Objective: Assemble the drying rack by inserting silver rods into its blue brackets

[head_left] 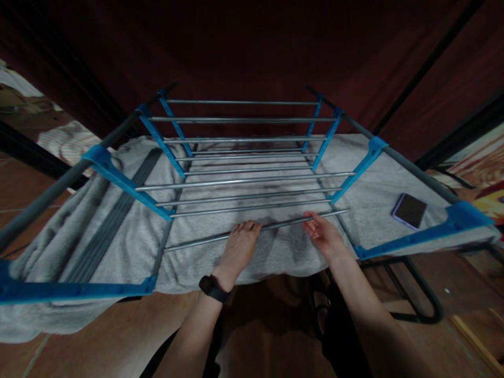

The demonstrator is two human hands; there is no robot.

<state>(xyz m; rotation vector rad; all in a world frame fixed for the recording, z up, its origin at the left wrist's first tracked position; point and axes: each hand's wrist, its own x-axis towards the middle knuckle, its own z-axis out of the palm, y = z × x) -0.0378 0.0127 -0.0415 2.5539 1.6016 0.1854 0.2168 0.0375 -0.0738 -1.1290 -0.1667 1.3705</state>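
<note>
A loose grey metal tube [205, 241] lies crosswise between both hands, low over the cloth and slightly tilted, its right end higher in view. My left hand [241, 242] wraps over the tube near its middle, a black band on the wrist. Toward the right end, my right hand [321, 232] pinches the same tube between thumb and fingers. Beyond it stands a partly assembled rack with blue plastic brackets [356, 170] and several metal crossbars [244, 182]. The nearest blue brackets, left [79, 290] and right [417, 236], have no crossbar between them.
A bundle of grey tubes [114, 220] lies on the grey blanket [275, 252] at left. A phone [409, 211] rests on the right side. Behind the rack hangs a dark red curtain [244, 47]. Black metal legs [417, 294] stand below the blanket's edge.
</note>
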